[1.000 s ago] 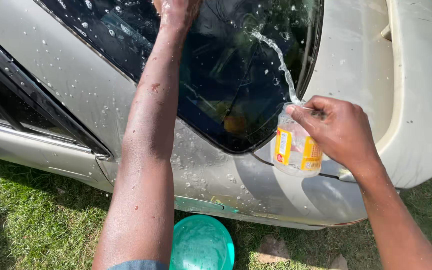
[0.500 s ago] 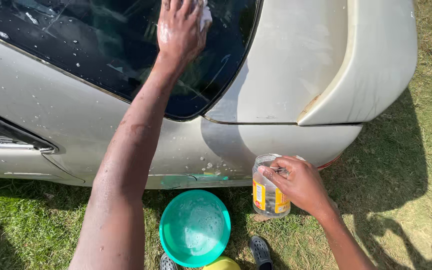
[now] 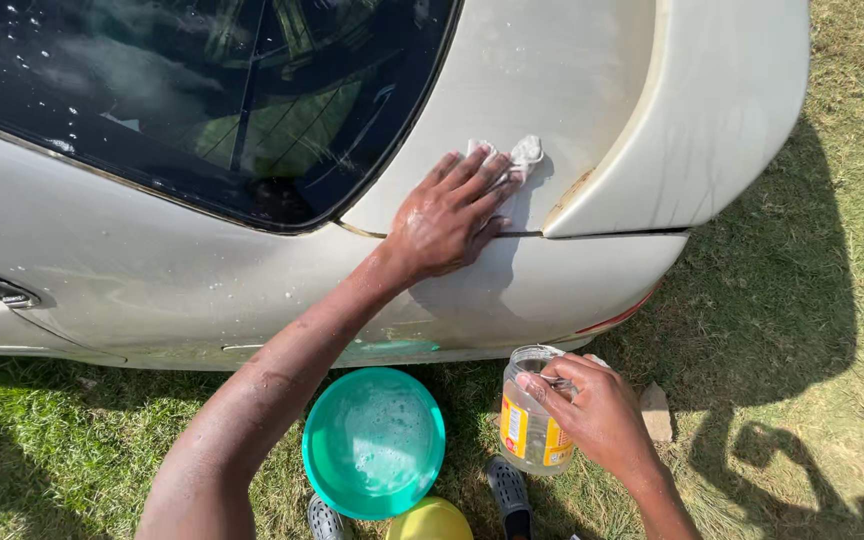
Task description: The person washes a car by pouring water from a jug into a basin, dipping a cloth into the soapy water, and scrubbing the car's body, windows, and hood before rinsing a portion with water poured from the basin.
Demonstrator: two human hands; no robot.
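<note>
My left hand (image 3: 449,215) presses a white cloth (image 3: 522,155) flat against the pale body of a car (image 3: 152,270), just right of its dark rear window (image 3: 202,100) and beside the spoiler (image 3: 692,130). My right hand (image 3: 597,410) holds a clear plastic jar (image 3: 530,425) with a yellow label by its open rim, low over the grass. A teal basin (image 3: 372,440) with soapy water stands on the ground between my arms, below the car's side.
Grass (image 3: 812,330) surrounds the car, with its shadow to the right. A yellow rounded object (image 3: 432,520) lies by the basin. My shoes (image 3: 507,490) show at the bottom edge. A stone (image 3: 655,410) lies near the jar. Water drops dot the window.
My left hand has slid with the cloth from the window down and right onto the painted panel. My right hand lowered the jar from the car toward the grass.
</note>
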